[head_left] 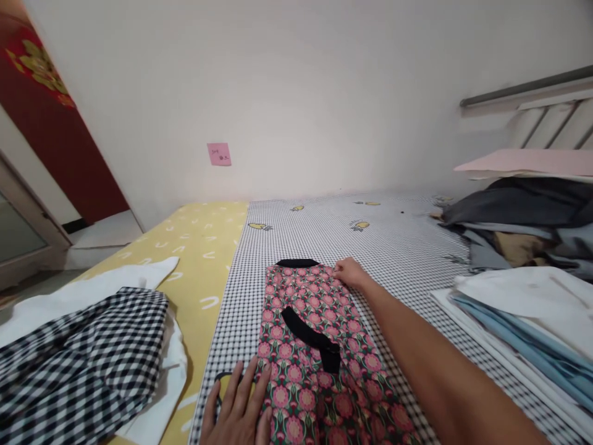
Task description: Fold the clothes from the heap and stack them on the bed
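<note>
Right fingers [341, 270] pinch the floral garment [290, 352] at one corner; left fingers [244, 386] lie spread across its edge.

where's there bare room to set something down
Free: the checked sheet between the floral garment and the wall, and the yellow cloth between that sheet and the gingham heap. Crowded: the right side, with piled clothes, and the lower left, under the gingham heap.

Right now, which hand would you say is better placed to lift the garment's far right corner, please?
Probably the right hand: it is at that corner of the floral garment, while the left hand lies at the left edge.
</note>
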`<state>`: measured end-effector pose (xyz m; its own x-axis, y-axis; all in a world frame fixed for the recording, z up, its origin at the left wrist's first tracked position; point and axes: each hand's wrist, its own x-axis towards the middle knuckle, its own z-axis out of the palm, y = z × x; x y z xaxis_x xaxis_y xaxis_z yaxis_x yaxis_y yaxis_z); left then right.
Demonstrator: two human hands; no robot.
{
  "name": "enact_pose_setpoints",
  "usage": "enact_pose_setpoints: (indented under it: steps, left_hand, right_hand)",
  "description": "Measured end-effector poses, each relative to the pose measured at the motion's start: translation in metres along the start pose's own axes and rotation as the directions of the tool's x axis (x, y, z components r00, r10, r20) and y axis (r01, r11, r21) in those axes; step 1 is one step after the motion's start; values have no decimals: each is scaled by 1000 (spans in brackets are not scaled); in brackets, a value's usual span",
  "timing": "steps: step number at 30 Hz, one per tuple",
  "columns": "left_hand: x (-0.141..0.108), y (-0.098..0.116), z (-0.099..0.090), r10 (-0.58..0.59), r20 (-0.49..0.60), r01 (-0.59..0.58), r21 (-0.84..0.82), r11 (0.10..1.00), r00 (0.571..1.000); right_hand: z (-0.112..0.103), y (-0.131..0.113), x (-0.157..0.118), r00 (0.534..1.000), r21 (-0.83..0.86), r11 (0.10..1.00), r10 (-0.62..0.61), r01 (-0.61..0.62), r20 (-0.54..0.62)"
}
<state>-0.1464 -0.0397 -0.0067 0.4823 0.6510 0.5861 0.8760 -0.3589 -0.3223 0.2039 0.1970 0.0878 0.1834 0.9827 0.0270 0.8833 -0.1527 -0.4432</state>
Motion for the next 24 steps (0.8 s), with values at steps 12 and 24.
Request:
enact_pose_setpoints:
  steps: [12, 24]
  left_hand:
    - [8, 14, -23, -113, 128, 125, -85, 989, 985]
    - [20, 36, -86, -264, 402, 380, -240, 893, 877]
  right_hand:
    - [55, -25, -136, 883, -209, 859, -460, 468, 90]
    - [25, -18, -246, 906, -85, 920, -356, 383, 230]
